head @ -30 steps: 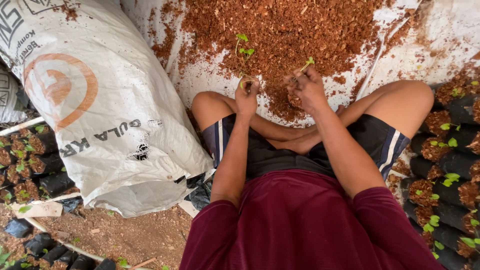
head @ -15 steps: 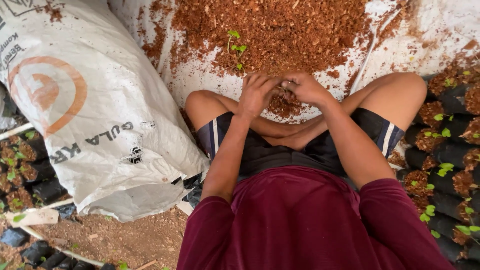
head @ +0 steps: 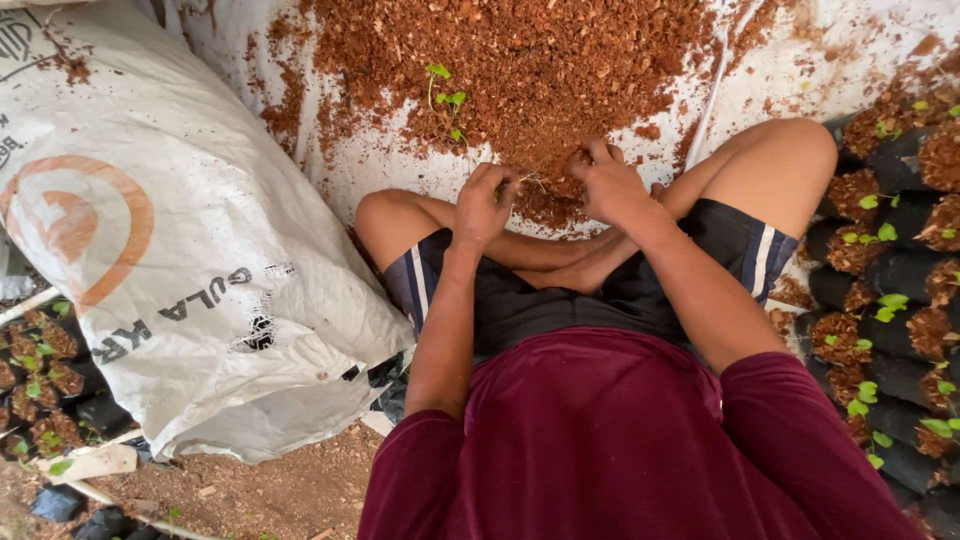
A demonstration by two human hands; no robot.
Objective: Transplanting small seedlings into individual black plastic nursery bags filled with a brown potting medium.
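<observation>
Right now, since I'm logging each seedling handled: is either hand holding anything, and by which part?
It cannot be told: the left hand and the right hand are curled at the reddish coir pile, hiding any contents.

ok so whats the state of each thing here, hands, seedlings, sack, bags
left hand: curled at the edge of the brown pile, contents hidden
right hand: knuckles up, fingers pressed into the pile
brown pile: loose, spread over the white sheet
seedlings: upright in the pile, untouched
white sack: full, lying on its side
black bags: filled, lying stacked, small green sprouts at their mouths
</observation>
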